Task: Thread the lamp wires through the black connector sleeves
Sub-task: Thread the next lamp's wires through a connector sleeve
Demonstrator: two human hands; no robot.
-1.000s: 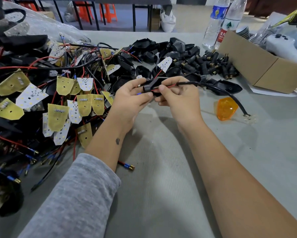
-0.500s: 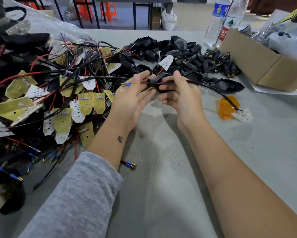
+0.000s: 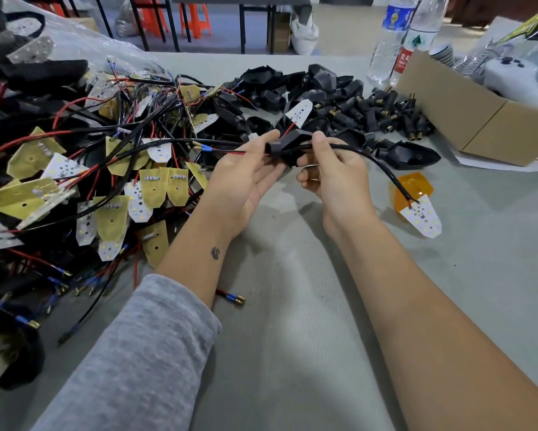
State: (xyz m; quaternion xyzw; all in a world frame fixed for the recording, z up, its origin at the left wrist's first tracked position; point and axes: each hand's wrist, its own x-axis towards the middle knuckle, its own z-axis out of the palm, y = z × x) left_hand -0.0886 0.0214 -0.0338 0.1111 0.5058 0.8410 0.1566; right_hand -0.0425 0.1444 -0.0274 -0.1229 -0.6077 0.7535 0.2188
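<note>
The grey table (image 3: 292,353) carries a large heap of circuit boards and wires (image 3: 84,181) at 9 o'clock, a cardboard box (image 3: 479,119) at 2 o'clock, and a pile of black sleeves (image 3: 370,113) at 12 o'clock. Above the centre of the table, a black sleeve (image 3: 288,146) is held between both hands, its long axis running roughly 9 to 3 o'clock and its narrow collar pointing to 9 o'clock. It is pinched from the right by the right hand (image 3: 336,178). The left hand (image 3: 246,178) is held palm-up with relaxed fingers against the collar; its grip cannot be determined. A red wire (image 3: 230,151) exits leftward. A black cable (image 3: 383,169) exits rightward, curving to a white lamp board (image 3: 423,217) at 4 o'clock, beside an orange lens (image 3: 412,189).
</note>
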